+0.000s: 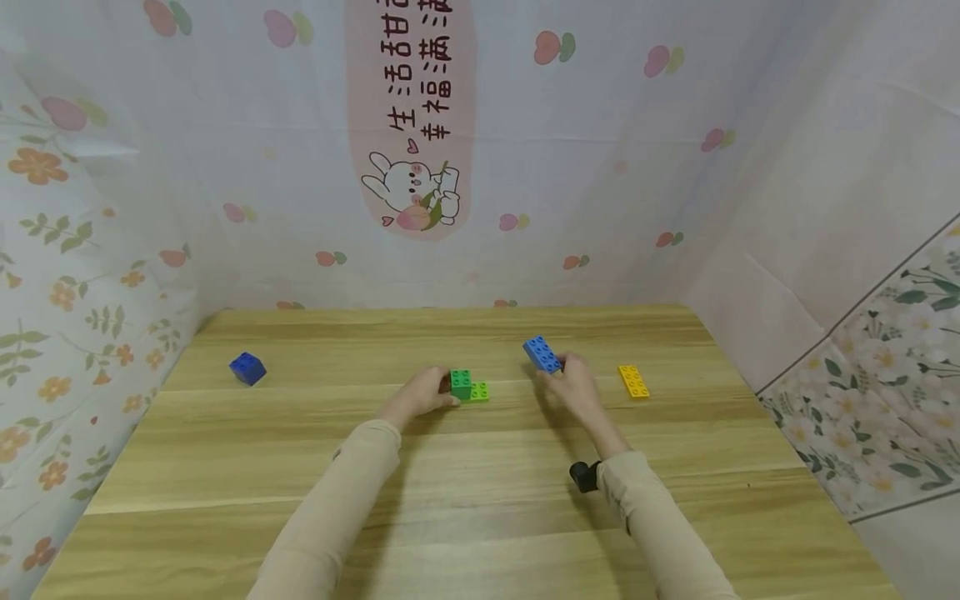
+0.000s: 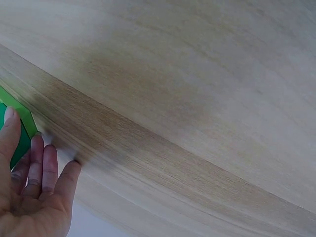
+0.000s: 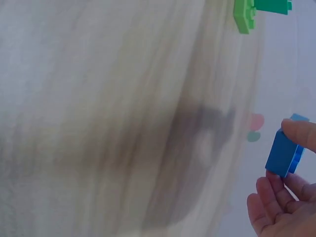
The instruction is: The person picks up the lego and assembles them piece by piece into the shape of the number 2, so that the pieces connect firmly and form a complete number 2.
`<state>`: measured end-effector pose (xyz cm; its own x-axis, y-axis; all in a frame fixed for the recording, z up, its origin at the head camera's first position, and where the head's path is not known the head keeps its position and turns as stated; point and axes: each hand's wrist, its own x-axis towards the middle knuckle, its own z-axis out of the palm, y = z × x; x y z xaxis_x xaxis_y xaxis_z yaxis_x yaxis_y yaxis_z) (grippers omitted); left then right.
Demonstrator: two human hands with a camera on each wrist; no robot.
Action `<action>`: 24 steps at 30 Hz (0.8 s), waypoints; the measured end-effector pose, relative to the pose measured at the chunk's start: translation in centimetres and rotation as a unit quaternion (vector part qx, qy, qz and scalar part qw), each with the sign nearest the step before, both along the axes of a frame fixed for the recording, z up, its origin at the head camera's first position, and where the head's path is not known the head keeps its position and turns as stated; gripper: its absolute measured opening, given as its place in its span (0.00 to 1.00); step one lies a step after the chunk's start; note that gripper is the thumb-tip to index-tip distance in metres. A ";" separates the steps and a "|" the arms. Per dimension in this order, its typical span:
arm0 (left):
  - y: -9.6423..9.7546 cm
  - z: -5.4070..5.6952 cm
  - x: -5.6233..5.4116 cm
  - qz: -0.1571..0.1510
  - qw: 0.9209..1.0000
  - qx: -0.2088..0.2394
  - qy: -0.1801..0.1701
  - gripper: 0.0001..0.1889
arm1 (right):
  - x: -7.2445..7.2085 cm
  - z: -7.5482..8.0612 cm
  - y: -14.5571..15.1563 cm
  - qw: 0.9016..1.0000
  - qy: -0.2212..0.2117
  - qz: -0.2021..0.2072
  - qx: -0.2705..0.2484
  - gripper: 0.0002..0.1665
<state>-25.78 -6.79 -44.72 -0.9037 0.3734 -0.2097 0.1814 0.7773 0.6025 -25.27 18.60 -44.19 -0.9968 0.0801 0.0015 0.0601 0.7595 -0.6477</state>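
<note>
A navy block sits near the table's left edge. My left hand pinches the green brick atop the lime brick; across a gap, my right hand grips the blue brick aloft, the yellow brick to its right.

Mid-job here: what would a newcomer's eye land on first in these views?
Probably the sky-blue rectangular plastic brick, held tilted above the wood-grain table by the right-hand grip. Next, the green square plastic brick standing on a thin lime-green plastic brick, at the left-hand grip. Behind them, the sideways white cartoon rabbit on the white fruit-print backdrop also stands out.
</note>
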 end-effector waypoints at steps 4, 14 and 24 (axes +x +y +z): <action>0.0 -0.1 -0.2 -0.008 1.000 -0.002 0.008 0.21 | -0.3 0.6 -0.7 1.000 0.005 0.024 0.006 0.31; 0.0 0.0 -0.3 -0.009 1.000 -0.003 0.016 0.20 | -0.7 1.1 -2.3 0.996 0.031 0.083 0.014 0.29; 0.0 0.1 -0.1 -0.010 1.000 0.001 0.023 0.19 | -1.1 1.2 -3.7 0.992 0.047 0.112 0.041 0.28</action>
<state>-25.86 -6.83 -44.61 -0.9043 0.3928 -0.1671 0.2250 0.7713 0.5954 -26.34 14.91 -42.99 -0.9847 -0.1476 0.0929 -0.1740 0.7976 -0.5776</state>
